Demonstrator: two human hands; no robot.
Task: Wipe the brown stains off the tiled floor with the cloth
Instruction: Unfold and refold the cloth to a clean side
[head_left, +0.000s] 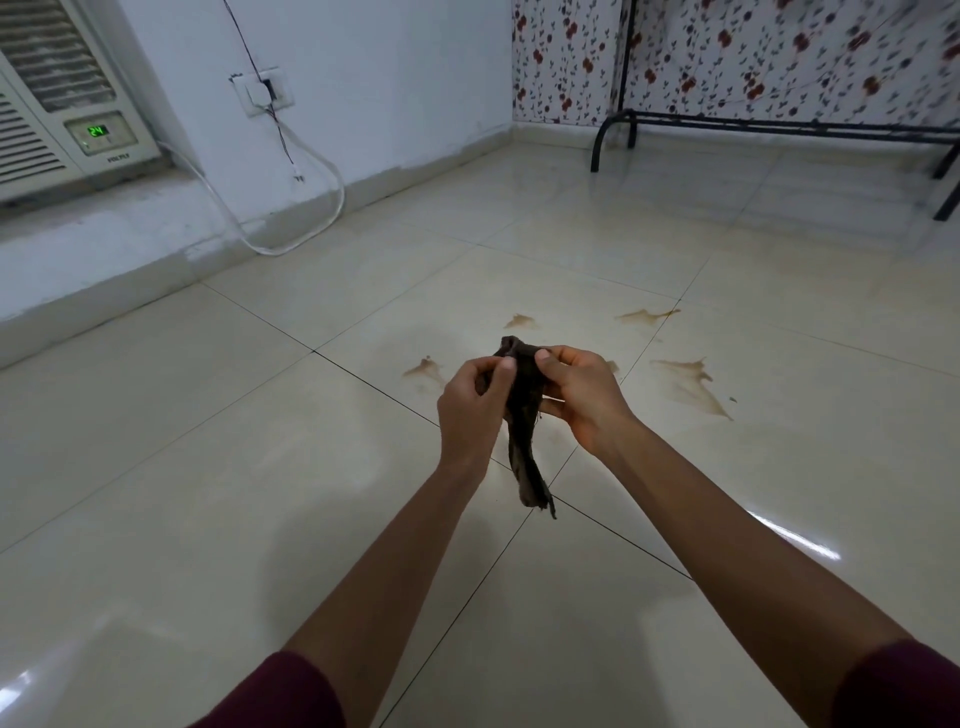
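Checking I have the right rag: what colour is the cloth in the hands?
Dark brown cloth, seen in the head view.

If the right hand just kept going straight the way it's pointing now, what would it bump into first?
The right hand points inward toward the left hand, and both grip the dark cloth between them. So it would probably press further into the cloth, then meet the left hand's fingers; depth is hard to judge.

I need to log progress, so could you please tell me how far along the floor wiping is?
Nothing looks wiped yet. The left hand and right hand grip the dark cloth above the tiled floor. Several brown stains remain, all left to wipe.
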